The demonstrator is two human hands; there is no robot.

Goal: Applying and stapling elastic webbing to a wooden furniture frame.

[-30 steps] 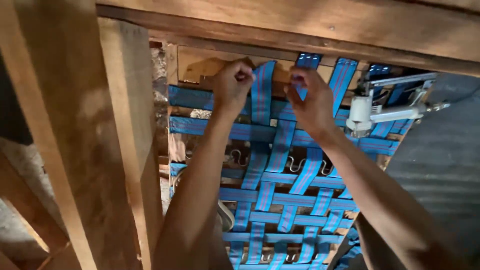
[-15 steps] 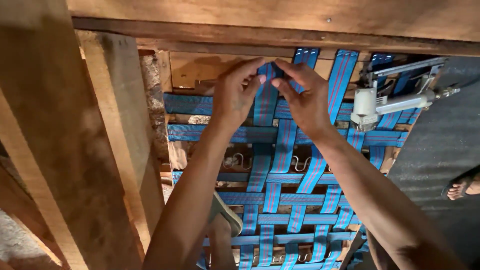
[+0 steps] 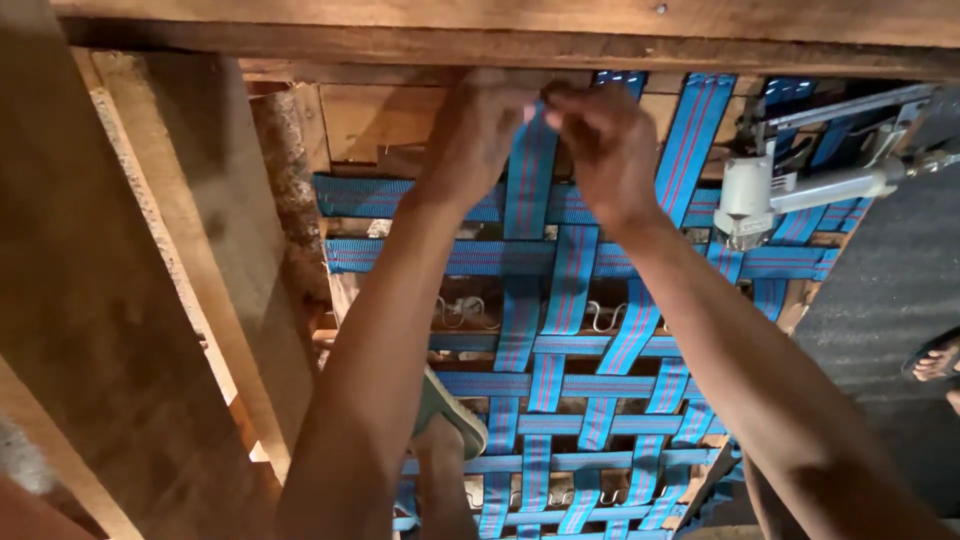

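Both hands meet at the far end of a blue webbing strap [image 3: 528, 200] with red stripes: the left hand [image 3: 475, 135] and right hand [image 3: 605, 140] are close together, fingertips pinching the strap's end against the wooden frame rail [image 3: 400, 115]. The strap runs lengthwise from that rail back toward the person, woven through crossing straps [image 3: 420, 255], so its free end lies directly at the fingertips, about equally near each hand. A white staple gun [image 3: 770, 190] rests on the webbing just right of the right hand. Compared with half a second earlier, the hands have drawn closer together and nearer the rail.
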